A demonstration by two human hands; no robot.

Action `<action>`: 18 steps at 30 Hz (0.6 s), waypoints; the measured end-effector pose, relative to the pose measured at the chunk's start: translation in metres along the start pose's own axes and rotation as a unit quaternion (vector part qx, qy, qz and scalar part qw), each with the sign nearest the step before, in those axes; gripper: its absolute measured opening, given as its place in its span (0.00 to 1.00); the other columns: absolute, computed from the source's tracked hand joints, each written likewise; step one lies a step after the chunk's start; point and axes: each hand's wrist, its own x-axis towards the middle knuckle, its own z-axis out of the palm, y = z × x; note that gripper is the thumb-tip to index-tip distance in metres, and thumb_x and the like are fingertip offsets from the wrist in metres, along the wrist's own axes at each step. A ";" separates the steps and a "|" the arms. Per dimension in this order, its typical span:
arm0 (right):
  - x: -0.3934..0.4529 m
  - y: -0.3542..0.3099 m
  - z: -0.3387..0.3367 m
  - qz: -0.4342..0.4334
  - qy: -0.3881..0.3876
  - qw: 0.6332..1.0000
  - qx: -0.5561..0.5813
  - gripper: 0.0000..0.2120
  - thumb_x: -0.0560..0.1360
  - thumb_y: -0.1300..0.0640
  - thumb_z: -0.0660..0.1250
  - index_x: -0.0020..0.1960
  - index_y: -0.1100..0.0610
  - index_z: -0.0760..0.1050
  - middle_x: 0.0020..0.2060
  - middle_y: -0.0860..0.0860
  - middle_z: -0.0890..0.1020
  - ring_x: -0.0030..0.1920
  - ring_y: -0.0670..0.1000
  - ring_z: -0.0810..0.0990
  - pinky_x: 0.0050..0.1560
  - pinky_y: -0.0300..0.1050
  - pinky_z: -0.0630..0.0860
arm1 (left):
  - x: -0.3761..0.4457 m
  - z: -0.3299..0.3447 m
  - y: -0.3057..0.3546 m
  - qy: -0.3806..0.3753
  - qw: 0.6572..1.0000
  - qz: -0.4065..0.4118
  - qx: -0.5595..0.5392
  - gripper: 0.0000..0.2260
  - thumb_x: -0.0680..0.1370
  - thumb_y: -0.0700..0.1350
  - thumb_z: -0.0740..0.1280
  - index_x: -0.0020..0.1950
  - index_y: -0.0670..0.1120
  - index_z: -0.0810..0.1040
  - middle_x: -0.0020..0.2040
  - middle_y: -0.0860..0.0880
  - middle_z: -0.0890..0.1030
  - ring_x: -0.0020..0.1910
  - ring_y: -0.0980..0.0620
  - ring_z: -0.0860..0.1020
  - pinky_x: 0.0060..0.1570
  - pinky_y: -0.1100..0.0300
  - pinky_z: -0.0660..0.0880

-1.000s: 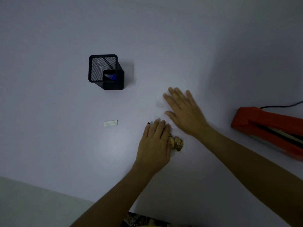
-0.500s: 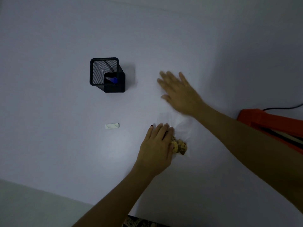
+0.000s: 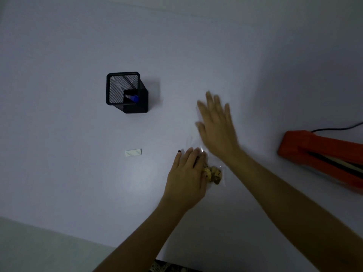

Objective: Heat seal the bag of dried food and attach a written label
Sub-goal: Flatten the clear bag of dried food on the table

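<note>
A: Where does the bag (image 3: 204, 154) lie?

B: On the white table (image 3: 59, 55), a little right of the middle and toward six o'clock. It is clear plastic, hard to see in the dim light, with a clump of dried food (image 3: 214, 174) in its lower end.

A: And the hands?

B: The left hand (image 3: 186, 177) lies palm down on the bag at the food end, fingers together and flat, pressing rather than pinching. The food pokes out at its three o'clock side. The right hand (image 3: 216, 126) is at twelve o'clock from the left one, over the upper part of the bag, open with fingers spread. It is blurred, so I cannot tell whether the palm touches the plastic.

A: What else is on the table?

B: A black mesh pen holder (image 3: 125, 93) at ten o'clock from the hands, well apart from them, with a blue pen (image 3: 133, 98) inside. A small white label (image 3: 133, 152) lies flat at nine o'clock from the left hand, near it but not touching. The orange heat sealer (image 3: 314, 152) sits at three o'clock by the frame's right edge, its black cord (image 3: 337, 128) running off to the right
</note>
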 end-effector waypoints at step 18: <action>-0.025 0.040 -0.004 -0.156 -0.054 0.983 -0.081 0.25 0.82 0.49 0.45 0.76 0.56 0.54 0.76 0.55 0.58 0.76 0.56 0.56 0.74 0.61 0.53 | -0.002 0.001 -0.002 -0.011 0.999 0.013 0.033 0.23 0.79 0.51 0.54 0.73 0.46 0.67 0.71 0.46 0.70 0.73 0.45 0.65 0.74 0.46 0.50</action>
